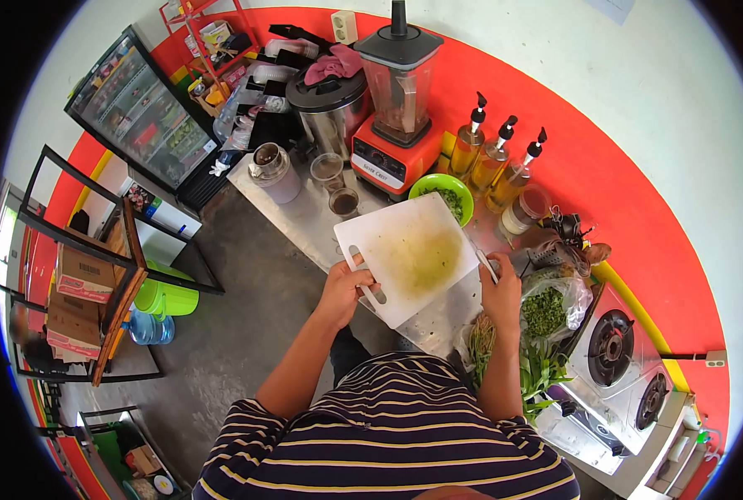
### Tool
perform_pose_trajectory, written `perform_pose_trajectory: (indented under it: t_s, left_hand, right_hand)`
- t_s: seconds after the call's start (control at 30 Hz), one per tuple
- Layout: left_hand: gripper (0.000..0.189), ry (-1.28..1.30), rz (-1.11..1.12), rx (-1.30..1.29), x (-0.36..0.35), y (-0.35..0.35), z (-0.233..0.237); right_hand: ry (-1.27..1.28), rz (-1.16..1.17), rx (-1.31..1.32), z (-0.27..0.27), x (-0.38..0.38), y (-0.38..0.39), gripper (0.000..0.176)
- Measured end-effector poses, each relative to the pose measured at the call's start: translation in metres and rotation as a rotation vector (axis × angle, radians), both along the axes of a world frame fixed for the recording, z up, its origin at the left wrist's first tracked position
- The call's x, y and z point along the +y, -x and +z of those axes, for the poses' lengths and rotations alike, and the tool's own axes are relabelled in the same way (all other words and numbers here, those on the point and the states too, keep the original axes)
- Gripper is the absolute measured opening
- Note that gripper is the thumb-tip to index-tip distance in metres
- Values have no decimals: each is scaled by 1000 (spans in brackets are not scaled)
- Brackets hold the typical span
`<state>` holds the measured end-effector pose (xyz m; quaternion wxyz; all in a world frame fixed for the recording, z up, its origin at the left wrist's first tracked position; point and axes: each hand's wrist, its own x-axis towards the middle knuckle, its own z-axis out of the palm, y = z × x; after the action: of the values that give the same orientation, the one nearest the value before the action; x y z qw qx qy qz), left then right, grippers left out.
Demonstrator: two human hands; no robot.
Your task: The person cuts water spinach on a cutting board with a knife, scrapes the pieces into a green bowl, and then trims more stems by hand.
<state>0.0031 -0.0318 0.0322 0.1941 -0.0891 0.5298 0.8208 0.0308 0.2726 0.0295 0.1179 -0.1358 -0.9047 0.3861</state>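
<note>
Left hand (344, 290): closed round the handle end of a white cutting board (406, 258), digits hooked at the slot. Right hand (502, 290): fingers folded on the handle of what looks like a knife (487, 265), its far end running toward eleven o'clock beside the board's right-hand edge. Contact between knife and board: cannot tell.

Clock as seen in the head view, twelve at top. Board raised over the metal table (292, 221), face showing, wet green smear on the half away from the slot. Long axis seems to run from the slot at eight o'clock out to two; foreshortening makes that a judgement. Tilt uncertain.

Key relation: green bowl (467, 192) holding chopped leaves (451, 197), at one o'clock from the board's middle. Board's upper corner covers the bowl's near rim in this view; touching or only overlapping, cannot say. From the right hand, bowl at eleven; from the left, between one and two. Right hand the nearer of the two, knife end nearer yet.

Around: blender (396, 158) at eleven from the bowl, oil bottles (497, 158) at one to two. Bagged greens (545, 312) at four from the right hand, near the forearm.
</note>
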Motion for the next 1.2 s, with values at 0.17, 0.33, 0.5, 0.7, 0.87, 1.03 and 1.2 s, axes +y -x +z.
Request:
perform_pose_trajectory:
  t_s: [0.17,0.33,0.5,0.7,0.87,1.03,1.2]
  left_hand:
    - [43,-5,8,-11,-6,-2,2]
    - [46,-19,22,3,-16,-8,1]
    - [48,-72,41,1,-25,-11,-1]
    - [49,-101,58,30,-33,-5,-5]
    - [52,-102,52,16,-39,-2,-3]
    - [55,-121,-82,-4,-48,16,-8]
    - [56,-115,-261,-51,-38,42,-22]
  right_hand:
    - [160,110,40,2,-3,8,24]
    - [212,144,-16,-25,-1,26,27]
    - [143,66,141,-50,4,37,29]
    - [230,112,89,-64,9,37,30]
    - [155,-17,141,-84,31,29,31]
    - [266,-160,50,-62,26,-2,35]
    - [230,-238,52,-64,8,-43,36]
